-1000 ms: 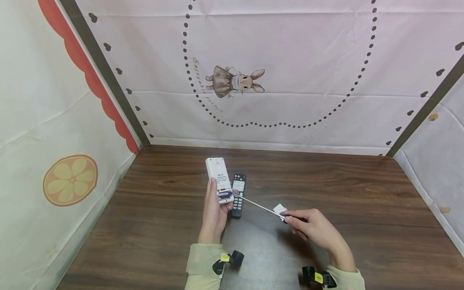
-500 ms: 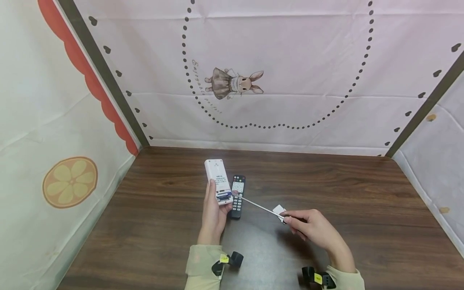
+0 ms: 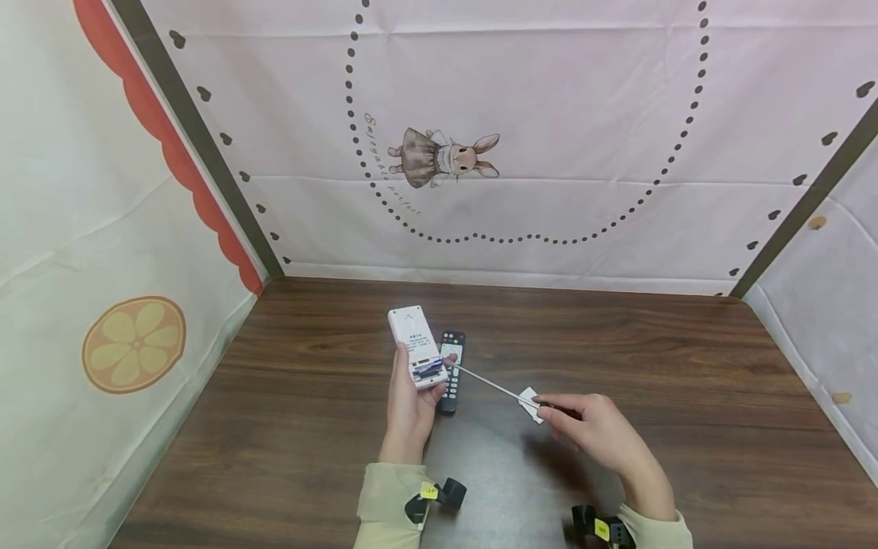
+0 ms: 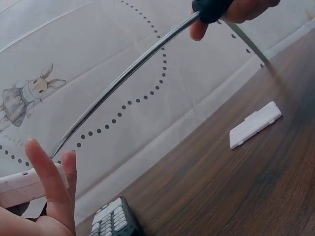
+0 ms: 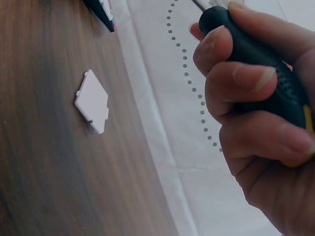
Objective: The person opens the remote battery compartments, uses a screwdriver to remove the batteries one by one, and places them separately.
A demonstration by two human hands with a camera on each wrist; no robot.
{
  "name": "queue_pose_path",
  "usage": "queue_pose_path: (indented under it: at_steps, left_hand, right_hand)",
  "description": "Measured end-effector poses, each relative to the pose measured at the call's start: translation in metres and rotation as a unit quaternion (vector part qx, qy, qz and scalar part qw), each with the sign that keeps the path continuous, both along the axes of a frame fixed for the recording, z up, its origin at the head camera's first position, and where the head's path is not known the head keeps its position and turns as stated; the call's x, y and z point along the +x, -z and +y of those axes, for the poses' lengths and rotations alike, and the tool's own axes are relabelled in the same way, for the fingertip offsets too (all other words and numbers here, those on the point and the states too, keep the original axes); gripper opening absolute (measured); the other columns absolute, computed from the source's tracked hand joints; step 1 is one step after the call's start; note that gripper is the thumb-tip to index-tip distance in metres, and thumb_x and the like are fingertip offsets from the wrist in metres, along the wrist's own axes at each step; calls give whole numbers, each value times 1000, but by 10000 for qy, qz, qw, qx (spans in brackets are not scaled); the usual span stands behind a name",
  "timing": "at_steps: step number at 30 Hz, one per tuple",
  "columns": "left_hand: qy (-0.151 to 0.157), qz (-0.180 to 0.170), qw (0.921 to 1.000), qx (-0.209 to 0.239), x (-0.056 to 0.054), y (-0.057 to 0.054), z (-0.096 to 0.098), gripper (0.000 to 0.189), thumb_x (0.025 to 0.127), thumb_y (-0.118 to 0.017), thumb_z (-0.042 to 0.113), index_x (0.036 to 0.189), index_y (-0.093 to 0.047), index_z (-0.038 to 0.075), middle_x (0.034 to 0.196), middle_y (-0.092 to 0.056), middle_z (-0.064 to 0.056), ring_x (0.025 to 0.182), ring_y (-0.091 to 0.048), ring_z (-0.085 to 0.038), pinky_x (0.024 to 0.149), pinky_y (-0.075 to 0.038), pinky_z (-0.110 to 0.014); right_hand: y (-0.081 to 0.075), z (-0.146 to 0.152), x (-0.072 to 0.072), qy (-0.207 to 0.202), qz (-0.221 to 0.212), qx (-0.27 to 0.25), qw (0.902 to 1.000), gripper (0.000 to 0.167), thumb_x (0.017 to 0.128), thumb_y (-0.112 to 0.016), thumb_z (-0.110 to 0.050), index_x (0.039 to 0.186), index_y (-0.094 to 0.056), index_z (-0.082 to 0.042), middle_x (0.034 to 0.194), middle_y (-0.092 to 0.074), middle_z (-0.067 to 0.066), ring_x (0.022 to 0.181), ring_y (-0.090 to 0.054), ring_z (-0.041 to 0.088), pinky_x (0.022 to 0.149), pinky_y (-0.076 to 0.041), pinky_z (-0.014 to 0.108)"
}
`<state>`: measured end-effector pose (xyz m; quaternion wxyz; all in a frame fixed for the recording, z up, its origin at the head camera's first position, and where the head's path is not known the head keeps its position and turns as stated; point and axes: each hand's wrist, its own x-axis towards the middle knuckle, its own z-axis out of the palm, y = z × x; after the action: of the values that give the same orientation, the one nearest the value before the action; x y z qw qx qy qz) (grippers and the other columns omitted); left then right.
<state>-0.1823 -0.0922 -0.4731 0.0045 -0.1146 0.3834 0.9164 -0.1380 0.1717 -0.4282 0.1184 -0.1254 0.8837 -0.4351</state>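
Note:
My left hand point(image 3: 409, 419) grips a white remote control point(image 3: 414, 332), its printed back facing up. At the near end its battery compartment point(image 3: 428, 369) is uncovered, with batteries apparently inside. My right hand point(image 3: 600, 431) holds a screwdriver point(image 3: 490, 383), fingers curled round its dark handle point(image 5: 241, 44) with yellow trim. The long metal shaft point(image 4: 115, 83) reaches left to the compartment's right edge, near a left fingertip; whether the tip touches a battery is too small to tell. A white battery cover point(image 5: 92, 101) lies on the table just beyond the right hand.
A dark remote control point(image 3: 449, 398) with light buttons lies on the wooden table point(image 3: 309, 412), partly behind the left hand and the white remote. Printed cloth walls point(image 3: 549, 99) enclose the back and sides. Each wrist carries a small black camera point(image 3: 451, 493).
My left hand and the white remote have shifted slightly right and towards me, with the remote turned a little. The screwdriver tip has moved slightly with them; the right hand stays almost in place.

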Motion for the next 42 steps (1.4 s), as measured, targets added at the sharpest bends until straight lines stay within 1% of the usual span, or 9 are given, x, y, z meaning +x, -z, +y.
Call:
queue_pose_path:
  at_steps: [2, 6, 11, 14, 18, 25, 32, 38, 42]
  left_hand:
    - [7, 56, 10000, 82, 0, 0, 0, 48, 92, -33, 52, 134, -31, 29, 133, -35, -23, 97, -59, -25, 48, -46, -20]
    - [71, 130, 9996, 238, 1, -1, 0, 46, 93, -31, 48, 135, -29, 28, 136, -34, -21, 102, -57, -27, 50, -48, -21]
    - [134, 86, 9989, 440, 0, -2, -2, 47, 95, -29, 47, 133, -34, 19, 135, -38, -18, 105, -55, -27, 54, -49, -22]
    - [148, 25, 9988, 462, 0, -1, -2, 48, 95, -28, 46, 133, -35, 16, 133, -41, -16, 106, -55, -27, 55, -50, -22]
    - [162, -44, 9989, 445, -1, 1, -2, 47, 95, -28, 45, 133, -35, 17, 132, -43, -15, 107, -54, -26, 57, -50, -23]
    - [208, 101, 9987, 456, -2, 1, -2, 46, 95, -30, 43, 133, -32, 18, 128, -46, -18, 107, -53, -28, 61, -51, -24]
    - [137, 111, 9985, 527, -3, 1, -1, 41, 95, -34, 40, 131, -28, 22, 125, -47, -19, 106, -53, -32, 67, -52, -30]
    - [128, 223, 9982, 545, -3, 2, -1, 46, 94, -38, 40, 135, -22, 25, 131, -40, -20, 112, -49, -33, 81, -48, -39]
    - [117, 302, 9977, 590, -3, 2, 0, 47, 94, -38, 39, 135, -19, 25, 134, -35, -22, 115, -46, -32, 86, -44, -43]
  right_hand:
    - [-2, -1, 0, 80, 15, 50, 10000, 36, 81, -55, -51, 106, -64, -28, 64, -58, 4, 40, -41, 11, 39, -38, 27]
    - [-3, -3, 1, 90, 89, 146, 9998, 37, 81, -54, -52, 107, -64, -27, 65, -58, 3, 40, -41, 11, 39, -39, 26]
    - [-5, -5, 2, 147, 84, 213, 9996, 39, 81, -55, -52, 109, -64, -26, 67, -58, 2, 41, -42, 12, 39, -39, 27]
    - [-6, -5, 2, 186, 74, 253, 9995, 40, 81, -55, -52, 109, -64, -25, 68, -58, 2, 43, -43, 13, 40, -40, 27]
    - [-7, -5, 1, 211, 98, 318, 9992, 40, 81, -55, -52, 110, -63, -25, 68, -58, 2, 43, -44, 13, 40, -40, 27]
    - [-7, -3, 1, 328, 166, 349, 9987, 35, 81, -55, -51, 108, -63, -29, 67, -58, 0, 44, -45, 12, 41, -40, 26]
    - [-8, -2, 3, 370, 203, 370, 9984, 35, 83, -55, -48, 109, -63, -26, 65, -57, -4, 46, -46, 13, 42, -40, 27]
    - [-10, -1, 4, 314, 252, 265, 9988, 34, 82, -56, -49, 108, -63, -28, 64, -56, -4, 46, -48, 13, 43, -41, 26]
    - [-10, -1, 4, 224, 253, 201, 9992, 34, 81, -55, -51, 107, -63, -31, 64, -56, -3, 45, -47, 13, 43, -41, 26]
